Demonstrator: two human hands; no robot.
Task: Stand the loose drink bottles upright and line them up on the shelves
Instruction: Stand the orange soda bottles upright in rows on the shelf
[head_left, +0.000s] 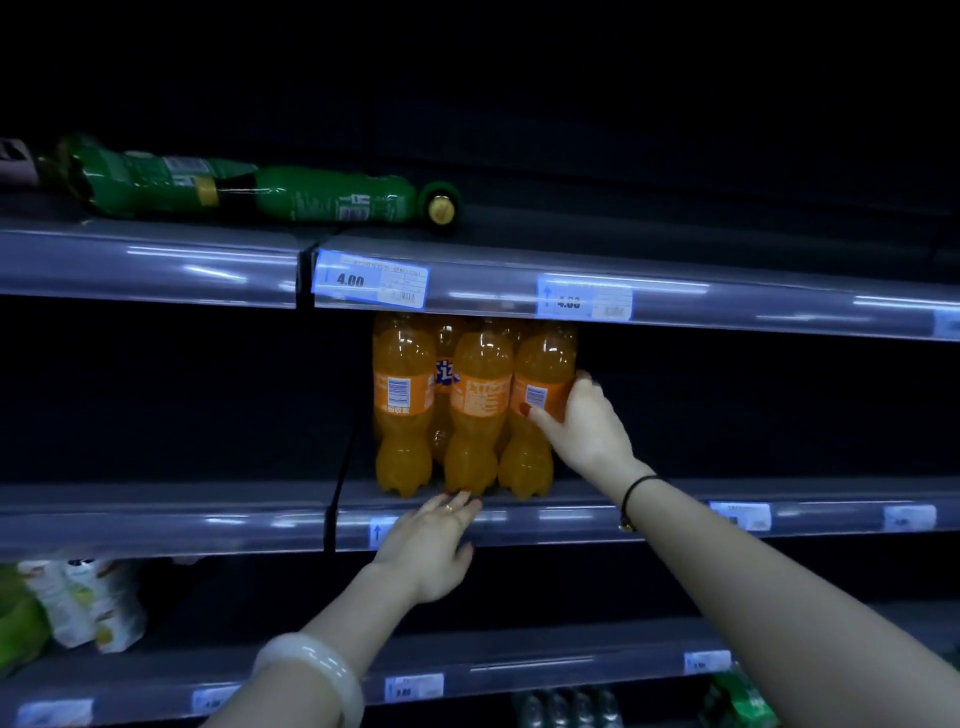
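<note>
Several orange soda bottles (480, 405) stand upright in a tight group on the middle shelf (675, 512). My right hand (582, 423) wraps around the label of the rightmost orange bottle (540, 395). My left hand (434, 540) rests flat on the shelf's front edge, fingertips touching the base of the middle front bottle, holding nothing. On the upper shelf (156, 265), two green bottles lie on their sides end to end: one at the left (140, 182) and one to its right (332, 200). A third green bottle's yellow cap (441, 208) faces me.
Price tags (371, 280) sit on the shelf rails. At lower left stand white and green cartons (83, 603). Dark bottle tops (566, 706) and a green pack (737, 699) show at the bottom. The shelf backs are dark.
</note>
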